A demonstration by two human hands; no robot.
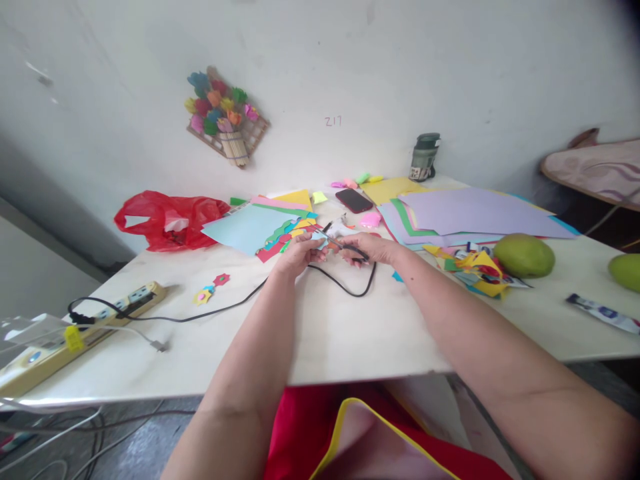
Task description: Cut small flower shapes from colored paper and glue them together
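Over the middle of the table, my right hand (pixel 373 248) is closed round the black handles of a pair of scissors (pixel 356 252). Their blades point left, toward my left hand (pixel 301 252), whose fingers pinch a small piece of light blue paper (pixel 319 236). The blades lie close to that paper; whether they touch it I cannot tell. Just beyond my left hand is a pile of coloured paper cut-outs (pixel 280 239). Small paper flowers (pixel 203 295) lie on the table to the left.
A black cord (pixel 220 311) runs from a power strip (pixel 135 300) to below my hands. Left stand paper sheets (pixel 250 227) and a red plastic bag (pixel 165 220). Behind lies a phone (pixel 354 200). Right are large sheets (pixel 470 210), scraps (pixel 480 272), a green mango (pixel 524 255) and a tube (pixel 603 313).
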